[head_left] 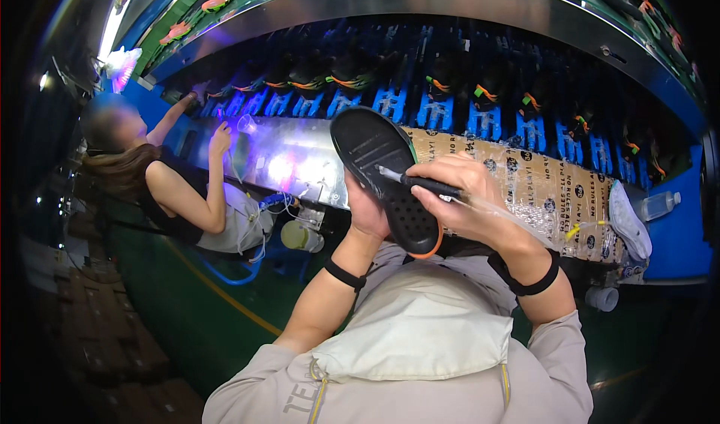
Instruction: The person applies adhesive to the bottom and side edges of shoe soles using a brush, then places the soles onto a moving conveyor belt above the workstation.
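A black shoe sole [371, 148] with an orange rim at its lower end is tilted up in front of me. My left hand [366, 208] grips it from the left and beneath, its fingers mostly hidden behind the sole. In my right hand [471, 190] is a glue brush [435, 187] with a dark handle and a clear hose trailing off to the right. Its pale bristle tip [388, 173] touches, or hovers just over, the sole's inner face around the middle. Several small holes dot the sole's lower part.
Beyond my hands, printed cardboard [517, 180] covers the bench beside a metal top [304, 150]. A white sole [628, 221] and a plastic bottle [660, 204] are at right. Shoes on blue holders [435, 109] line the back. A co-worker [180, 184] sits at left.
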`<state>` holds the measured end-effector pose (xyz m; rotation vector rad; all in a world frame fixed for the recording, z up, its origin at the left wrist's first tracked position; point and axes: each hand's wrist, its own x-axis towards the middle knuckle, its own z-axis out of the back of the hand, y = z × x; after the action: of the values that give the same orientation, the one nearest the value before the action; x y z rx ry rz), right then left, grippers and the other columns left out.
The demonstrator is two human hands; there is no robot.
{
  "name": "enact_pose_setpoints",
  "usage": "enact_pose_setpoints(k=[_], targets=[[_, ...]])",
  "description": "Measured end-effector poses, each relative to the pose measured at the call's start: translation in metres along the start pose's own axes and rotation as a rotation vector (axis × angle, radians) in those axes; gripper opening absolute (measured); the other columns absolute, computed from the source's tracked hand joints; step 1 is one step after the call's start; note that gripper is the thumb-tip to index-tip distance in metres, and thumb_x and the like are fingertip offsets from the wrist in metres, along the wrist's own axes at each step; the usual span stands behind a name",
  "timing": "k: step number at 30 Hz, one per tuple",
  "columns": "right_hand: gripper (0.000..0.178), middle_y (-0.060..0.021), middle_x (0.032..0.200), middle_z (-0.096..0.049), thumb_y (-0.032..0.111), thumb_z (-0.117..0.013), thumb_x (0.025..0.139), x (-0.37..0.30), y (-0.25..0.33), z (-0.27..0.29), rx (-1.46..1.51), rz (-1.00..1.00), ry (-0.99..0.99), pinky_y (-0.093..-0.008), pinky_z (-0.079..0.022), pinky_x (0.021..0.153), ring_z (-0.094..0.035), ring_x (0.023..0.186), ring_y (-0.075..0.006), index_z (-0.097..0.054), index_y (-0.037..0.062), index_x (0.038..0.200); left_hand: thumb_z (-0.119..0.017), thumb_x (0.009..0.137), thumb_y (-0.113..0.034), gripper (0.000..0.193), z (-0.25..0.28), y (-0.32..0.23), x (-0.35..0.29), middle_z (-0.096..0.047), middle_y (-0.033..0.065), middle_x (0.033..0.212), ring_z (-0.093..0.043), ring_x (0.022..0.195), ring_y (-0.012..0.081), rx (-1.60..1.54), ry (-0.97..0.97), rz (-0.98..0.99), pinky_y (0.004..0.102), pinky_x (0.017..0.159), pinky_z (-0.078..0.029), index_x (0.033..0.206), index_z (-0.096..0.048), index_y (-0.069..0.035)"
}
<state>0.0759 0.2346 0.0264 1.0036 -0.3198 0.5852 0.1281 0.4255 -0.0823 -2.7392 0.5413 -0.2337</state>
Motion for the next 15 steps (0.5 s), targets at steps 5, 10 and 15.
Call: enact_pose_setpoints(k=[5, 10, 15], targets=[[0.023, -0.0151, 0.095, -0.078, 0.012, -0.083, 0.088, 0.004, 0.022, 0.001, 0.109, 0.037, 0.178, -0.0467, -0.054, 0.082, -0.074, 0.088, -0.0348, -0.079, 0.0067, 0.109, -0.036, 0.101, -0.084, 0.090, -0.013, -0.014, 0.016, -0.071, 0.0196, 0.123, -0.068, 0.112, 0.0366, 0.024, 0.175, 0.108, 0.0519, 0.105, -0.055, 0.139, -0.063, -0.006], [0.027, -0.0106, 0.089, -0.075, 0.011, -0.087, 0.087, 0.004, 0.031, -0.004, -0.164, 0.079, 0.088, -0.0400, -0.049, 0.081, -0.071, 0.082, -0.0299, -0.081, 0.0086, 0.113, -0.035, 0.097, -0.089, 0.100, -0.030, -0.033, 0.022, -0.071, 0.0215, 0.109, -0.068, 0.102, 0.0370, 0.009, 0.010, 0.024, 0.0517, 0.098, -0.057, 0.130, -0.063, 0.002], [0.023, -0.0095, 0.089, -0.073, 0.013, -0.082, 0.091, 0.008, 0.035, 0.003, 0.098, 0.035, 0.151, -0.0445, -0.050, 0.080, -0.071, 0.085, -0.0318, -0.078, 0.0079, 0.113, -0.032, 0.097, -0.089, 0.102, -0.038, -0.053, 0.029, -0.071, 0.0228, 0.113, -0.068, 0.104, 0.0389, -0.043, 0.075, 0.008, 0.0554, 0.098, -0.057, 0.134, -0.063, 0.001]])
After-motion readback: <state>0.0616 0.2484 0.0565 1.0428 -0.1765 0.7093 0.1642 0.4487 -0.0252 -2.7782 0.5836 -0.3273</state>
